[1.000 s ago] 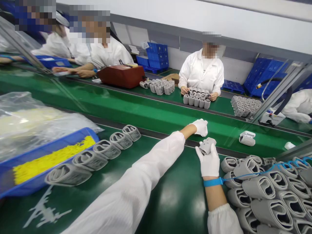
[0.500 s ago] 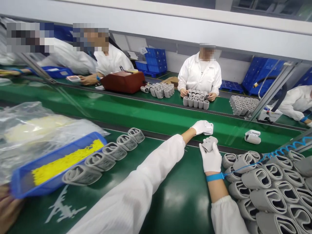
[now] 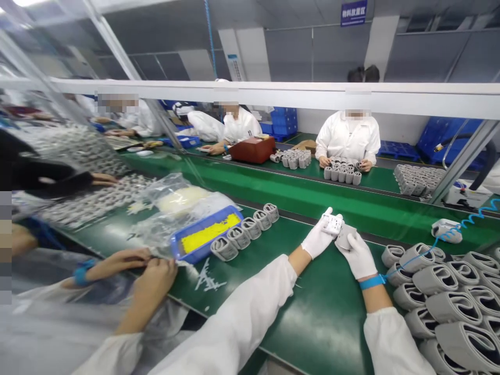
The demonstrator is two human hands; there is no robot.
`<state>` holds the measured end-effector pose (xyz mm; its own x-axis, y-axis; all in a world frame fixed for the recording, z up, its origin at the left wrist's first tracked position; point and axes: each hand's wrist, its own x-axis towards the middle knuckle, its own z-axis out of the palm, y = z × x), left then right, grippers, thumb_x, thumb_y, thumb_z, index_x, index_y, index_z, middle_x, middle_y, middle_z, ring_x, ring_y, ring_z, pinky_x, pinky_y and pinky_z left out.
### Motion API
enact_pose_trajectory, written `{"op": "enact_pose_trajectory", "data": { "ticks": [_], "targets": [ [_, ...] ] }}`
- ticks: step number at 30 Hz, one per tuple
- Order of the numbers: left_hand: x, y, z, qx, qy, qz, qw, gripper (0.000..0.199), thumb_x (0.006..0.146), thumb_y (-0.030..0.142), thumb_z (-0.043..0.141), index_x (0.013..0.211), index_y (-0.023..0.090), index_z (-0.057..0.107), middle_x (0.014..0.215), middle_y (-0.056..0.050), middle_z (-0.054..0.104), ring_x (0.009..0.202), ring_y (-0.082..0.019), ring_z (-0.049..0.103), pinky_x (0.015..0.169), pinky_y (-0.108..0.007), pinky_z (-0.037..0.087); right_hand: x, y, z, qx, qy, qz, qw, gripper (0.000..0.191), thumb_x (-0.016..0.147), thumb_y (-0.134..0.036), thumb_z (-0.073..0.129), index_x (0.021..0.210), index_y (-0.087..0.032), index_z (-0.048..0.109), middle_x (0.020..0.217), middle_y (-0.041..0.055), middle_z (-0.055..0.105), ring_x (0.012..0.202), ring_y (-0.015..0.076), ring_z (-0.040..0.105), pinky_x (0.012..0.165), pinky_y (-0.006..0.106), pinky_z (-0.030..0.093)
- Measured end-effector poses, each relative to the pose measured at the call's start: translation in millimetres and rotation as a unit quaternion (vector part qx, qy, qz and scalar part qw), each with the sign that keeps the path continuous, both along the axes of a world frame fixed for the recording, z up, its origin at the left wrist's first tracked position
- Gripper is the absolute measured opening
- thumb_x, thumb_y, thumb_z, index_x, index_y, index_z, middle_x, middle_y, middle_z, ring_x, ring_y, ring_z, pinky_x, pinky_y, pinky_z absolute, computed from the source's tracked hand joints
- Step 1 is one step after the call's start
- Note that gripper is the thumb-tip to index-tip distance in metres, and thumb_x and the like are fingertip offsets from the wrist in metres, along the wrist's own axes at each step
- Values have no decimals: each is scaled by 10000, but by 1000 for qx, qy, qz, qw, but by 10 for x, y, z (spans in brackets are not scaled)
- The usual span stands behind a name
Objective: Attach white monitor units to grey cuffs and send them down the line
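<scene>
My left hand [image 3: 318, 239], in a white glove, is closed on a small white housing [image 3: 333, 224] with openings in its face. Right beside it, my right hand [image 3: 359, 256], also gloved and with a blue wrist strap, grips a flat grey piece [image 3: 346, 237]. The two parts meet or nearly meet above the front edge of the green belt; whether they touch I cannot tell. Near my right wrist stand several rolled grey cuffs [image 3: 435, 278].
A blue tray [image 3: 183, 256] of yellow pieces lies left, beside a row of rolled cuffs [image 3: 224, 249]. A co-worker's hands [image 3: 154, 276] are at the lower left. Another white housing [image 3: 446, 230] sits on the belt [image 3: 299, 197]. A coiled blue cord crosses the right side.
The view has swung left and up. My left hand has brought the white housing back from over the belt to the grey piece in my right hand.
</scene>
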<state>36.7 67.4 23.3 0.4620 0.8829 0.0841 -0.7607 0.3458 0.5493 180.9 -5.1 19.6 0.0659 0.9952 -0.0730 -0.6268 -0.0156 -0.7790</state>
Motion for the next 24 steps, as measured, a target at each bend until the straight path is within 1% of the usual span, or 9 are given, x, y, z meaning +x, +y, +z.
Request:
{"op": "enact_pose_trajectory", "data": {
  "ticks": [2, 4, 8, 11, 15, 17, 20, 22, 24],
  "targets": [
    [-134, -171, -1, -7, -12, 11, 1000, 693, 983, 525, 720, 1599, 305, 491, 1488, -145, 648, 1404, -299, 617, 1270, -494, 389, -33, -55, -6, -6, -18, 33, 999, 478, 855, -427, 868, 1300, -299, 745, 1494, 59, 691, 1449, 312, 594, 1178, 512, 525],
    [-228, -323, 10, -16, -18, 26, 999, 663, 1014, 611, 636, 1585, 298, 513, 1515, -148, 634, 1471, -297, 563, 1292, -485, 366, -69, -98, -26, -14, -36, 47, 998, 478, 874, -457, 851, 1309, -294, 741, 1464, 65, 710, 1432, 310, 611, 1160, 508, 543],
    [-290, -490, 3, -29, -4, 60, 998, 644, 1019, 674, 575, 1521, 271, 589, 1523, -162, 631, 1518, -303, 514, 1301, -483, 358, -161, -159, -52, -34, -49, 61, 996, 508, 870, -486, 852, 1323, -287, 734, 1446, 76, 720, 1405, 319, 635, 1137, 512, 562],
    [-265, -503, -34, -1, 20, 83, 996, 633, 1006, 690, 585, 1464, 257, 651, 1547, -154, 613, 1543, -324, 477, 1312, -491, 342, -234, -188, -46, -41, -53, 55, 996, 532, 860, -487, 861, 1334, -284, 731, 1455, 77, 713, 1427, 334, 614, 1131, 525, 570],
    [-226, -467, -102, 76, 83, 101, 988, 532, 1021, 629, 611, 1402, 267, 693, 1576, -116, 588, 1549, -307, 459, 1324, -448, 319, -286, -194, -43, -45, -48, 19, 998, 545, 858, -509, 857, 1328, -263, 733, 1418, 92, 732, 1423, 344, 614, 1119, 527, 578],
    [-222, -450, -136, 99, 117, 106, 982, 456, 1041, 554, 622, 1391, 267, 685, 1573, -116, 577, 1502, -301, 501, 1285, -475, 378, -292, -194, -43, -49, -45, 12, 998, 558, 845, -509, 869, 1326, -260, 733, 1407, 93, 736, 1405, 342, 627, 1113, 521, 582],
    [-240, -439, -180, 106, 146, 99, 979, 413, 1042, 438, 662, 1401, 233, 648, 1518, -130, 582, 1367, -293, 590, 1161, -520, 505, -298, -206, -34, -56, -54, 7, 997, 572, 825, -496, 889, 1315, -242, 740, 1389, 100, 744, 1358, 342, 659, 1092, 509, 595],
    [-269, -443, -201, 110, 169, 90, 975, 414, 1046, 438, 656, 1407, 237, 643, 1507, -130, 587, 1334, -284, 608, 1132, -512, 531, -311, -216, -24, -54, -61, 5, 997, 578, 821, -489, 892, 1312, -224, 741, 1376, 109, 750, 1344, 336, 668, 1082, 484, 600],
    [-309, -449, -213, 117, 197, 80, 970, 402, 1057, 502, 614, 1399, 300, 677, 1511, -106, 611, 1389, -292, 586, 1162, -486, 517, -333, -221, -19, -50, -67, -2, 997, 590, 813, -488, 895, 1313, -215, 739, 1370, 114, 754, 1332, 329, 676, 1070, 459, 607]
  ]
}}
